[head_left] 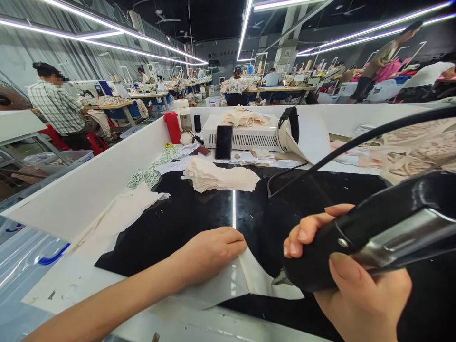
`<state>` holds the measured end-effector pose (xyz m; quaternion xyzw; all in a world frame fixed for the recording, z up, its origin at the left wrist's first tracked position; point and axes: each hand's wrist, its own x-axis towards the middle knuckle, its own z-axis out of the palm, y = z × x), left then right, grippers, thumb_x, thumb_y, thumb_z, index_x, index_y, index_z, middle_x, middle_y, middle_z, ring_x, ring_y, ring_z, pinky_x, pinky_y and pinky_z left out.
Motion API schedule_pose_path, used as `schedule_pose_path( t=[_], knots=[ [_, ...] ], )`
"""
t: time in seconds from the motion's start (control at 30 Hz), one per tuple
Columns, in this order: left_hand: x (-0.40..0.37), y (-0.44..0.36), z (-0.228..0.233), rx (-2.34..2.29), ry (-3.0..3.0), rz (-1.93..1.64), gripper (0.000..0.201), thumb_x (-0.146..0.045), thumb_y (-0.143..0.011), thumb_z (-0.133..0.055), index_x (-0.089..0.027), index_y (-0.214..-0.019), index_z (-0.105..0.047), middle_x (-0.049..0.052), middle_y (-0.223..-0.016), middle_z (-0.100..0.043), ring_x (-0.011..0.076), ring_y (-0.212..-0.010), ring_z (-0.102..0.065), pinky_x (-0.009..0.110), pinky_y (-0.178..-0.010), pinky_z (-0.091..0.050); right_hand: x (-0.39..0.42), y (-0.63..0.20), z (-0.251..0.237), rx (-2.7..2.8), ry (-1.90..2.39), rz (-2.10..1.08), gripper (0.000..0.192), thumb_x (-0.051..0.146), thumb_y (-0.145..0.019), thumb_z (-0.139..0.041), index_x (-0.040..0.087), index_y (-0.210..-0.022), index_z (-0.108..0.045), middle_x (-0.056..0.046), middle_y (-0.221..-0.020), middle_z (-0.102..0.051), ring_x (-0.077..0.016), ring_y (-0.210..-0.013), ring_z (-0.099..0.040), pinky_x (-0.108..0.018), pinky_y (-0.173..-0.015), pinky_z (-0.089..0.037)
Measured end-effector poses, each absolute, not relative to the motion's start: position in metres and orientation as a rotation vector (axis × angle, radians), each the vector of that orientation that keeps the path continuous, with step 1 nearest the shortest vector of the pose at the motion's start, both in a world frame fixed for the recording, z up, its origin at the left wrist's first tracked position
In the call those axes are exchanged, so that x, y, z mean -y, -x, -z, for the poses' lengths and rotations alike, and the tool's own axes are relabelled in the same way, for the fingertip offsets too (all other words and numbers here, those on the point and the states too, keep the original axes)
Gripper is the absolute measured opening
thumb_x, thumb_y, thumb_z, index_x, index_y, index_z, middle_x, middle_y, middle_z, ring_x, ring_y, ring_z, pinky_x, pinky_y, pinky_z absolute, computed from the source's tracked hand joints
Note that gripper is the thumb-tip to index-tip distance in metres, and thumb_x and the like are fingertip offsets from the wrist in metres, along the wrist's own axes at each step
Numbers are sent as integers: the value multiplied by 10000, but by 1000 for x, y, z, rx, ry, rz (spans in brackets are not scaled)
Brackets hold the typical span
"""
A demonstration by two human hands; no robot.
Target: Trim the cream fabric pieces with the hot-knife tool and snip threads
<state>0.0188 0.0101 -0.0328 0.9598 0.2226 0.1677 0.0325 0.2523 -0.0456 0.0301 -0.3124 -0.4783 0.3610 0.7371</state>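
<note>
My left hand [215, 251] is closed, its fingertips pinching the edge of a thin white fabric piece [231, 280] against the black work surface [156, 237]. A narrow seam or folded strip runs through the fabric from the fingertips toward me. My right hand [366, 294] is wrapped round a black corded handheld tool [384, 209] with a shiny metal lever under the thumb. The tool's pointed metal tip [281, 279] is just over the fabric's right part; whether it touches cannot be told. Beyond my left hand lies a stack of cream fabric pieces [223, 175].
A white vented box [245, 133], a phone [223, 142] and a red container [172, 127] stand at the back. Loose fabric [117, 213] and pale green cord [144, 175] lie left. The tool's black cable [342, 149] arches across the right. White walls [89, 190] edge the table.
</note>
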Motion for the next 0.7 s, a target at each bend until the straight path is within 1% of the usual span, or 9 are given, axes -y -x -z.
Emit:
schedule_pose_path(
  t=[0.17, 0.27, 0.43, 0.53, 0.63, 0.7],
  knots=[
    [-2, -17, 34, -723, -2969, -558, 264, -64, -1179, -530, -130, -1333, -735, 110, -1375, -800, 220, -1214, -805, 306, -1042, -692, 48, -254, -33, 1020, 705, -815, 421, 440, -838, -1042, 290, -1130, -780, 23, -762, -763, -190, -588, -732, -313, -568, -689],
    [0, -20, 35, -736, -2986, -567, 238, -91, -1197, -547, -127, -1346, -730, 102, -1382, -801, 210, -1226, -800, 289, -1073, -677, 47, -253, -36, 982, 715, -815, 447, 429, -799, -1064, 281, -1119, -789, 21, -753, -764, -194, -569, -724, -319, -551, -684],
    [1, -26, 37, -710, -3038, -652, 250, -113, -1209, -541, -106, -1355, -743, 121, -1355, -813, 220, -1232, -797, 308, -1120, -661, 32, -249, -44, 909, 688, -768, 468, 437, -741, -1087, 276, -1069, -795, 33, -733, -755, -188, -550, -696, -311, -508, -656],
    [2, -27, 37, -689, -3035, -686, 246, -88, -1189, -554, -86, -1341, -748, 142, -1341, -812, 235, -1237, -796, 331, -1141, -653, 14, -244, -46, 902, 668, -714, 416, 403, -749, -1049, 279, -1043, -782, 50, -719, -744, -186, -537, -684, -320, -501, -641],
    [2, -28, 37, -672, -3011, -698, 220, -63, -1158, -588, -70, -1311, -747, 160, -1330, -810, 250, -1217, -800, 349, -1113, -670, -2, -236, -45, 916, 660, -683, 375, 371, -786, -986, 279, -1051, -738, 65, -725, -733, -180, -516, -670, -329, -495, -624],
    [3, -28, 38, -664, -2993, -708, 214, -67, -1158, -591, -69, -1306, -745, 165, -1336, -809, 252, -1216, -802, 350, -1092, -679, -9, -231, -42, 922, 672, -686, 380, 363, -805, -968, 279, -1072, -710, 73, -741, -726, -172, -519, -669, -328, -511, -625]
  ],
)
